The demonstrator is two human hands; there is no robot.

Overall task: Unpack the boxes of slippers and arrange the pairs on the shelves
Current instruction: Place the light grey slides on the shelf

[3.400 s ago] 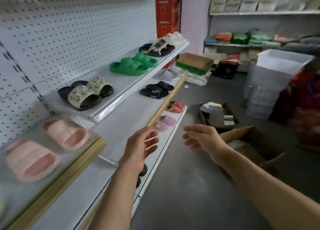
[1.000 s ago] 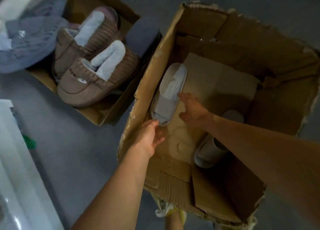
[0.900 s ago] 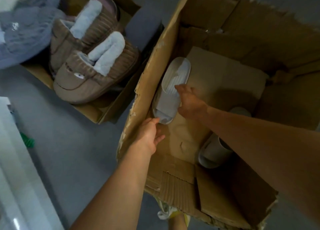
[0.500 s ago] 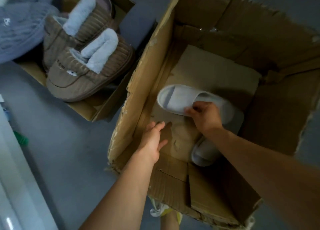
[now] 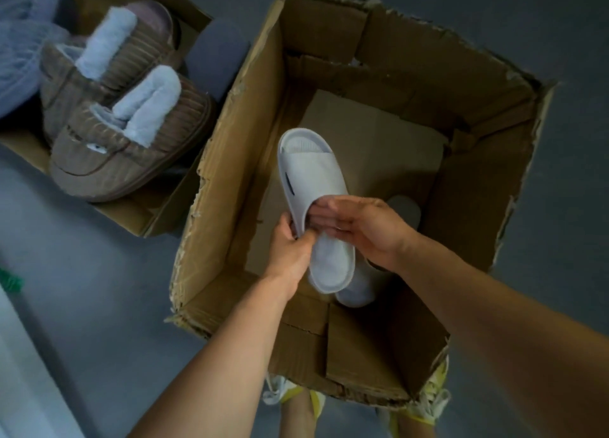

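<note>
Where the two hands meet above the open carton, we see the grip on which the coming move depends: the left hand [image 5: 291, 249] pinches the side wall of the pale grey slide slipper [image 5: 313, 187] just behind its strap, thumb on the footbed side and fingers curled under the edge, while the right hand [image 5: 365, 230] lies against the opposite side at the strap's rear opening, its fingers nearly straight and touching, though we cannot tell how far they wrap. Both hands hold near mid-length, so the toe projects away from us toward the far wall of the cardboard box [image 5: 230, 160] and the heel points back toward our near edge; the long axis runs nearly far-to-near with a slight lean to the left. We judge the left hand the firmer holder, the right free to reach down. Below the heel, the second slipper [image 5: 357, 291] rests on the box floor by the near right corner, largely hidden under the right wrist. The held slipper is smooth, moulded, one-piece, with a broad strap bearing a dark slot and a ribbed footbed. Beside the box's left wall, a neighbouring carton [image 5: 118, 213] holds brown corduroy slippers [image 5: 108, 160].
</note>
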